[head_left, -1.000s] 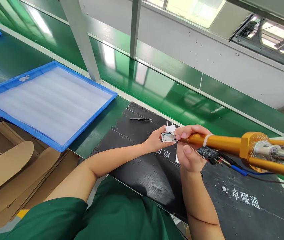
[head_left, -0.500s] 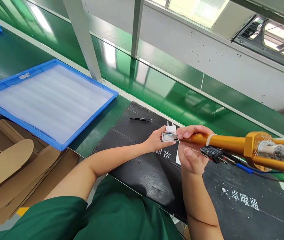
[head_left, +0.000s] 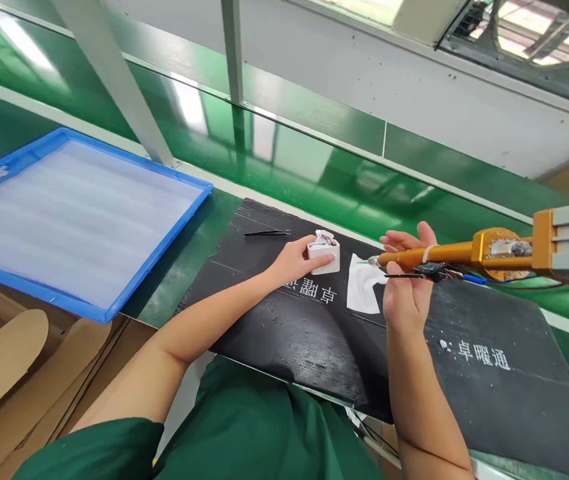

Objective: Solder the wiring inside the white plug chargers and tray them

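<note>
My left hand (head_left: pixel 294 259) grips a white charger housing (head_left: pixel 323 259), its open side showing coloured wires and a white piece at the top. Beside an orange-gold dispensing gun (head_left: pixel 429 256) with a thin needle tip is my right hand (head_left: pixel 409 283), fingers stretched apart above the barrel and thumb below it. Whether the palm touches the gun is hidden. Under the needle lies a crumpled white cloth or tissue (head_left: pixel 363 293). A pair of black tweezers (head_left: pixel 267 233) rests left of the housing.
A black mat (head_left: pixel 309 360) with white lettering covers the green bench. At the left stands a blue-rimmed tray (head_left: pixel 199 200) with a pale lining. Cardboard (head_left: pixel 4 367) sits below it. Grey posts (head_left: pixel 233 53) rise behind the bench, and a wire follows the gun.
The housing moved away from the needle, left toward the mat, and was turned; its plug prongs no longer show. My right fingers loosened and spread from around the gun. The view shifted right.
</note>
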`<state>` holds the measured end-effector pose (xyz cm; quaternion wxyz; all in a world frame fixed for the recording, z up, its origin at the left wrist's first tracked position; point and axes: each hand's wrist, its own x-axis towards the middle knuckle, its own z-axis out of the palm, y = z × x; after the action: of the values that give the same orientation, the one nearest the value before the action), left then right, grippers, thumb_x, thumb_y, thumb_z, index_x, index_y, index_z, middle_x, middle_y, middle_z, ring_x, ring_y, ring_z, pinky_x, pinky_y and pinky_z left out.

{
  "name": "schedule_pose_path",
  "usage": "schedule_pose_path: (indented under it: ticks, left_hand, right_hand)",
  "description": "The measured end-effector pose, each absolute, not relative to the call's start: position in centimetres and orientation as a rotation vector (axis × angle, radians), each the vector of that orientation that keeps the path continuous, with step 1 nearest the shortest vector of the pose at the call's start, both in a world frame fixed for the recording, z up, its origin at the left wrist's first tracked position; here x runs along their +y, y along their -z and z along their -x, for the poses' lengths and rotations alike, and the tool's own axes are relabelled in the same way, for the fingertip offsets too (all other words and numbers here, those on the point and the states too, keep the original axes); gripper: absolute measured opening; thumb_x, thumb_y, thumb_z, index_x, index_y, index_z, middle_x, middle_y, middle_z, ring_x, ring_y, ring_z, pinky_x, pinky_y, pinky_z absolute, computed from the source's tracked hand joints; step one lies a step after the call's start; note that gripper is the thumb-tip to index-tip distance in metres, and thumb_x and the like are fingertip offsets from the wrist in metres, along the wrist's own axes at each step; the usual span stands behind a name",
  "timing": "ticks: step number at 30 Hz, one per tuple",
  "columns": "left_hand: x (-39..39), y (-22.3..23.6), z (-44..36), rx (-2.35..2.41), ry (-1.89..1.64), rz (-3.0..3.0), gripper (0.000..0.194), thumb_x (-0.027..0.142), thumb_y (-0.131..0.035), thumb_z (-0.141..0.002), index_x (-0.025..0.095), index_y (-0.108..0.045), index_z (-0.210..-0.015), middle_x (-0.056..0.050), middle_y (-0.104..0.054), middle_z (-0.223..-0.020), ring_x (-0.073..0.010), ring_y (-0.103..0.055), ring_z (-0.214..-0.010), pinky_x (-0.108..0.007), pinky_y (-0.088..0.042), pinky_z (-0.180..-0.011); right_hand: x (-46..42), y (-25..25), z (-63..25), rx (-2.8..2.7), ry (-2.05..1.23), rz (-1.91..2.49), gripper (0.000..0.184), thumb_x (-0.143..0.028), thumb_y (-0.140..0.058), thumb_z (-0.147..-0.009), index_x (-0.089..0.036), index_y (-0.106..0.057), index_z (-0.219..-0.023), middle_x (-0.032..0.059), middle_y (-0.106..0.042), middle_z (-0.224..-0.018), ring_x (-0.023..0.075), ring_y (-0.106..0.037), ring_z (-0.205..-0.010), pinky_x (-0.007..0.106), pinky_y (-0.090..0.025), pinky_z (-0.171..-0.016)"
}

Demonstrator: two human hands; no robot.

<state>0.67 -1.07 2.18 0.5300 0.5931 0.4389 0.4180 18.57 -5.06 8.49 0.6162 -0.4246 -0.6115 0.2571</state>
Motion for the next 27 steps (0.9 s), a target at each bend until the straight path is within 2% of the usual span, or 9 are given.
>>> schedule_pose_path:
  ticks: [3, 7, 11, 14, 17, 20, 23, 27]
  left_hand:
    - [-1.6, -2.8, -0.6, 1.035, -0.938, -1.427, 0.040, 0.051, -0.068, -0.072, 0.016, -0.065, -0.092, 0.002, -0.062, -0.073, -0.0124, -0.054, -0.063, -0.022, -0.038, -0.057]
    - [-2.0, -2.9, -0.8, 0.972, -0.902, -1.392, 0.040, 0.052, -0.067, -0.072, 0.016, -0.064, -0.088, 0.002, -0.058, -0.071, -0.0114, -0.051, -0.063, -0.021, -0.037, -0.057]
    - [-2.2, -3.3, -0.9, 0.982, -0.890, -1.352, 0.040, 0.052, -0.067, -0.071, 0.015, -0.063, -0.084, 0.002, -0.057, -0.072, -0.0116, -0.051, -0.065, -0.021, -0.038, -0.058]
    - [-2.2, -3.4, -1.0, 0.996, -0.868, -1.338, 0.041, 0.053, -0.067, -0.070, 0.015, -0.063, -0.085, 0.001, -0.058, -0.073, -0.0120, -0.052, -0.065, -0.021, -0.039, -0.058]
    - [-2.1, -3.1, -0.9, 0.993, -0.852, -1.351, 0.041, 0.052, -0.068, -0.070, 0.015, -0.063, -0.086, 0.001, -0.058, -0.073, -0.0121, -0.053, -0.065, -0.022, -0.040, -0.058]
    - [-1.9, -2.9, -0.7, 0.970, -0.837, -1.399, 0.041, 0.051, -0.068, -0.071, 0.015, -0.064, -0.089, 0.001, -0.058, -0.074, -0.0115, -0.052, -0.064, -0.021, -0.040, -0.058]
    - [-2.0, -3.1, -0.4, 0.915, -0.846, -1.493, 0.042, 0.052, -0.068, -0.070, 0.015, -0.064, -0.090, 0.002, -0.057, -0.071, -0.0107, -0.049, -0.061, -0.021, -0.037, -0.056]
    - [-2.4, -3.7, 0.0, 0.762, -0.901, -1.656, 0.040, 0.053, -0.069, -0.066, 0.015, -0.063, -0.080, 0.003, -0.055, -0.065, -0.0100, -0.045, -0.057, -0.021, -0.036, -0.056]
  right_hand:
    - [-6.8, -8.1, -21.6, -1.416, -0.400, 1.287, 0.062, -0.037, -0.062, -0.085, -0.030, -0.038, -0.142, 0.0075, -0.050, -0.132, 0.0248, -0.051, -0.117, 0.049, -0.038, -0.106]
    - [-8.5, -7.1, -24.7, -1.394, -0.205, 1.476, 0.063, -0.038, -0.063, -0.085, -0.029, -0.039, -0.142, 0.0106, -0.047, -0.137, 0.0279, -0.050, -0.120, 0.052, -0.041, -0.102]
    - [-9.1, -5.9, -25.8, -1.299, -0.147, 1.420, 0.045, -0.036, -0.059, -0.087, -0.029, -0.049, -0.131, 0.0092, -0.051, -0.128, 0.0264, -0.052, -0.120, 0.049, -0.047, -0.098]
    - [-9.4, -5.3, -25.9, -1.283, -0.096, 1.352, 0.050, -0.032, -0.062, -0.084, -0.030, -0.046, -0.132, 0.0089, -0.049, -0.127, 0.0268, -0.054, -0.116, 0.051, -0.050, -0.094]
    - [-10.0, -5.2, -25.5, -1.316, 0.186, 1.294, 0.061, -0.023, -0.066, -0.079, -0.030, -0.044, -0.135, 0.0094, -0.048, -0.127, 0.0296, -0.054, -0.115, 0.050, -0.051, -0.090]
    - [-10.2, -5.4, -24.6, -1.412, 0.496, 1.144, 0.049, -0.013, -0.065, -0.077, -0.027, -0.055, -0.124, 0.0069, -0.059, -0.105, 0.0271, -0.059, -0.097, 0.043, -0.052, -0.080]
    - [-8.4, -5.2, -23.2, -1.782, 0.297, 1.193, 0.033, -0.009, -0.057, -0.084, -0.024, -0.060, -0.113, 0.0045, -0.065, -0.091, 0.0224, -0.062, -0.084, 0.037, -0.053, -0.076]
    - [-2.3, -3.5, -19.8, -2.275, -0.052, 1.241, 0.027, -0.015, -0.048, -0.092, -0.017, -0.060, -0.116, 0.0120, -0.068, -0.108, 0.0252, -0.062, -0.098, 0.040, -0.054, -0.084]
